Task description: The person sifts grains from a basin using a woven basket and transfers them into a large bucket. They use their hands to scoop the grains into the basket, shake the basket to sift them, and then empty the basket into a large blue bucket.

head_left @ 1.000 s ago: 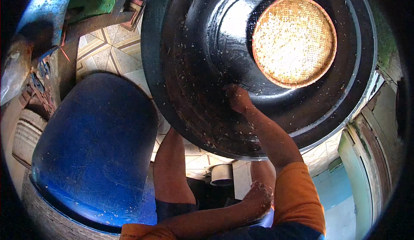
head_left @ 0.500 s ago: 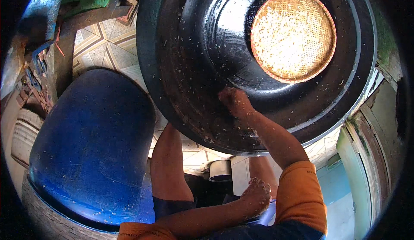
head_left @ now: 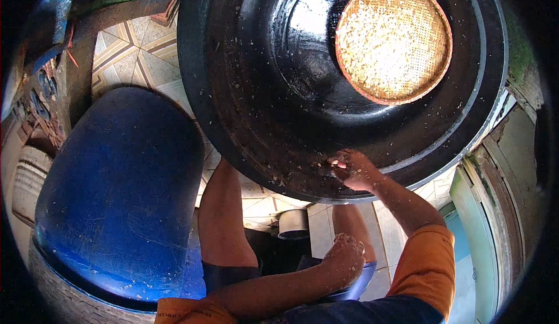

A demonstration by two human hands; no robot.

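Inside the near part of a large black round basin, my right hand is low over the wall with its fingers curled in. Small pale spots show at its fingertips; whether they are bits it holds cannot be made out. My left hand rests closed by my right knee, the forearm lying across my lap. Pale crumbs cling to its knuckles, and its palm is hidden. Farther off in the basin stands a round woven basket with many small pale pieces spread in it. Loose pale flecks dot the basin's dark surface.
A big blue plastic barrel stands upside down or on its side at my left. Under the basin's near edge sits a small metal pot on the floor. Patterned tiles cover the floor. A pale green board leans at the right.
My right hand has moved toward me and to the right, from the inner ring to the basin's near wall. My left hand stays by the knee.
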